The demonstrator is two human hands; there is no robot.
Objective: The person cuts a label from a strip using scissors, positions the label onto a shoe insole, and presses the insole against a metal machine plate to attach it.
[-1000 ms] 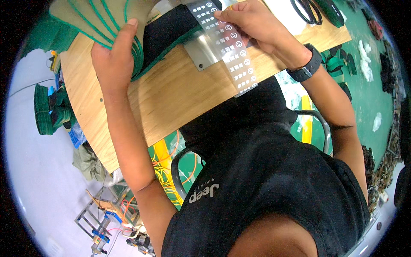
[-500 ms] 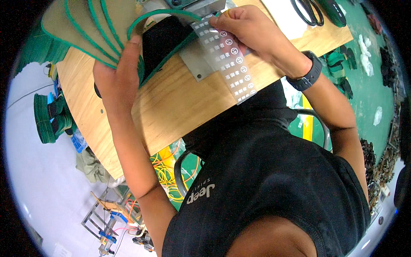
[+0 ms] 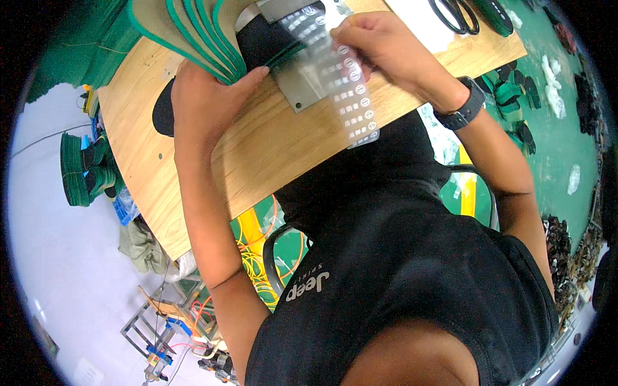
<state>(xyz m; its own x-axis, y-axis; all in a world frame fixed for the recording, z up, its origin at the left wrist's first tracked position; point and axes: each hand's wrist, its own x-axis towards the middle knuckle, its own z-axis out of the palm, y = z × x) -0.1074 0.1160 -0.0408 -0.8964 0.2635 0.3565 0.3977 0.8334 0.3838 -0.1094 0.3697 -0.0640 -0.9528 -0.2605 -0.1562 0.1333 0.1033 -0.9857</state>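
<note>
My left hand grips a fanned stack of beige insoles with green edges, thumb pointing toward the press. A black-faced insole lies beside the thumb, its far end near the metal block of a press. My right hand, wearing a black watch, pinches a clear film strip with white printed marks between thumb and fingers. The strip runs over a grey metal plate and hangs past the table's near edge. It is partly blurred.
The wooden table has a dark rounded piece left of my left wrist. Scissors lie at the far right. Stacks of green insoles stand beyond the left edge; more green pieces are on the floor at right.
My left hand has moved right with the insole stack, and the arched black-faced insole now lies flatter near the press. The film strip has shifted slightly; my right hand stays nearly in place.
</note>
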